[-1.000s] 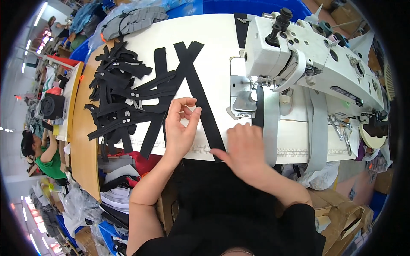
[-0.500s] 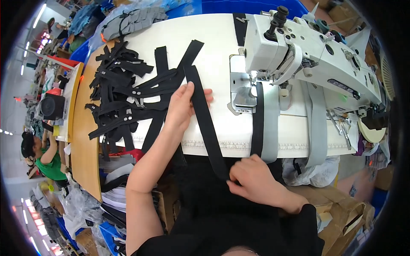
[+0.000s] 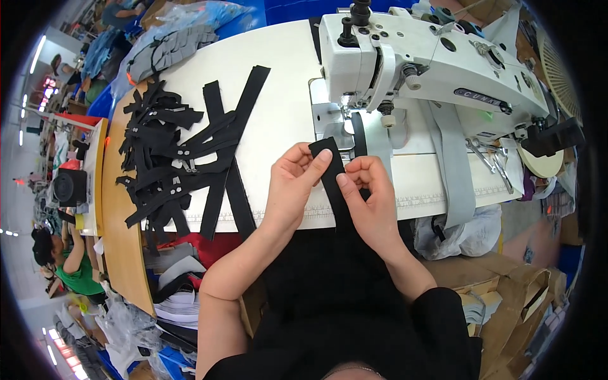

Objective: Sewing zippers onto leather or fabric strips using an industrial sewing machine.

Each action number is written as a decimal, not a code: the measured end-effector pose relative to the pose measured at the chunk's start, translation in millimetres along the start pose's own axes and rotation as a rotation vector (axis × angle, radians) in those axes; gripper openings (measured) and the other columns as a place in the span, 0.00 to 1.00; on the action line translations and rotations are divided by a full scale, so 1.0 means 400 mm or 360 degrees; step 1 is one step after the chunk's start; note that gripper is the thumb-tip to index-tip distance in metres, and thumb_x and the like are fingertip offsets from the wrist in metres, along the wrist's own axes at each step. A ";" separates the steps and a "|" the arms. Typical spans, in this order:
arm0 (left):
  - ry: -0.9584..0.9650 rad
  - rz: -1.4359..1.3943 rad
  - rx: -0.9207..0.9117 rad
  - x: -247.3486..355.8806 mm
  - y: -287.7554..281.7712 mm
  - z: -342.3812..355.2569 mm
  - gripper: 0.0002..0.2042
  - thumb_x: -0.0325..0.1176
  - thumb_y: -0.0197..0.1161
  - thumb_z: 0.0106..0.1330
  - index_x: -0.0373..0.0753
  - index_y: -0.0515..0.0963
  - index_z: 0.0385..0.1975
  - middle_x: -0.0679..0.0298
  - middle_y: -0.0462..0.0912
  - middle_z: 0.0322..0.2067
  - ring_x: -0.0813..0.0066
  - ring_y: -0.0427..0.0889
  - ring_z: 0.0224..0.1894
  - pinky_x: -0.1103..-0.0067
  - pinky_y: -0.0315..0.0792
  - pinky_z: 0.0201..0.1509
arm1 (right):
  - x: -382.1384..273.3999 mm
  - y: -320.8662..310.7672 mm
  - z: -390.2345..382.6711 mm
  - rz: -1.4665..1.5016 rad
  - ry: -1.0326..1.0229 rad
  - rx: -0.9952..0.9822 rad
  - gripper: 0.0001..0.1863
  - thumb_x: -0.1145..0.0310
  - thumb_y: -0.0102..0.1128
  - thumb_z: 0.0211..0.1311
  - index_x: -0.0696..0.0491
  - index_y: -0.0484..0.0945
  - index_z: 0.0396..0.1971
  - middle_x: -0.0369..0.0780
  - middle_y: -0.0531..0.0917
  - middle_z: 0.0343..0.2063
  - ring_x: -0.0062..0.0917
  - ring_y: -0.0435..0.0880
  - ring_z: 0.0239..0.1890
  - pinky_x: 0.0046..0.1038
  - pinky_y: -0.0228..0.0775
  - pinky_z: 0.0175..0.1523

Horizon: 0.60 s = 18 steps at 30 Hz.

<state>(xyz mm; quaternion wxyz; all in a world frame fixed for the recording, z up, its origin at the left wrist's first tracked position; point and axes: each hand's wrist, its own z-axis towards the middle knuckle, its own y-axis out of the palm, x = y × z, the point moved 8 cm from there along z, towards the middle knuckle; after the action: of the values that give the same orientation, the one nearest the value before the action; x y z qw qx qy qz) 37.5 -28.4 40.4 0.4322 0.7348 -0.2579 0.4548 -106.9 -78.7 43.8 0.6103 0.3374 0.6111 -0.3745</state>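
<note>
My left hand (image 3: 294, 180) pinches the upper end of a black tape strip (image 3: 332, 183) just in front of the sewing machine's foot (image 3: 347, 132). My right hand (image 3: 370, 196) grips the same strip a little lower, thumb and curled fingers at its right edge. Behind my hands another black band with a light grey strip (image 3: 378, 136) runs under the white sewing machine (image 3: 437, 73). To the left, a tangled pile of black zipper tapes (image 3: 164, 158) with metal sliders lies on the white tabletop (image 3: 285, 63), a few longer strips crossing beside it.
Scissors and metal tools (image 3: 491, 164) and a long grey band (image 3: 456, 196) lie at the right. A grey fabric bundle (image 3: 168, 54) sits at the far left corner. A wooden side table (image 3: 120, 266) adjoins the left; a co-worker in green (image 3: 73, 275) works beyond it.
Both hands have moved up to the machine's front with a black strip lifted from the crossed strips. The right hand has risen from below the table edge. The view has shifted slightly.
</note>
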 end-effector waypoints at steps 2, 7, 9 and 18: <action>0.0014 0.0056 -0.0051 0.000 -0.011 0.009 0.07 0.32 0.70 0.73 0.37 0.83 0.34 0.70 0.84 0.30 0.87 0.77 0.30 0.88 0.71 0.38 | -0.061 -0.012 -0.003 -0.0407 -0.0387 0.0187 0.14 0.72 0.70 0.66 0.57 0.77 0.47 0.41 0.85 0.37 0.33 0.84 0.38 0.30 0.77 0.44; -0.0063 0.0099 -0.0124 -0.030 -0.009 0.009 0.08 0.33 0.72 0.72 0.37 0.83 0.33 0.71 0.83 0.26 0.87 0.75 0.25 0.88 0.68 0.31 | -0.127 0.000 -0.031 -0.0997 -0.0896 0.0531 0.11 0.73 0.71 0.63 0.56 0.84 0.44 0.40 0.87 0.37 0.33 0.84 0.35 0.31 0.76 0.41; -0.0183 0.0085 -0.0066 -0.040 -0.007 0.002 0.07 0.33 0.72 0.72 0.36 0.84 0.35 0.72 0.82 0.26 0.87 0.74 0.25 0.87 0.67 0.31 | -0.099 -0.013 -0.024 -0.0784 -0.0667 0.0475 0.12 0.71 0.73 0.63 0.58 0.87 0.45 0.41 0.89 0.36 0.31 0.86 0.36 0.30 0.77 0.40; -0.0044 0.0187 -0.0076 -0.015 0.034 0.014 0.07 0.32 0.70 0.73 0.34 0.87 0.39 0.72 0.83 0.30 0.86 0.73 0.31 0.86 0.71 0.45 | -0.026 -0.025 -0.010 -0.0024 -0.0111 0.0413 0.11 0.74 0.71 0.66 0.62 0.87 0.45 0.45 0.90 0.29 0.21 0.89 0.30 0.22 0.80 0.37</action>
<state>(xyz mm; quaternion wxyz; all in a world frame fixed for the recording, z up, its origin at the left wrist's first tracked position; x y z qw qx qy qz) 26.8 -39.8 39.4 0.4185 0.7140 -0.3172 0.4630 -117.3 -79.7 54.5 0.5797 0.3957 0.5385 -0.4663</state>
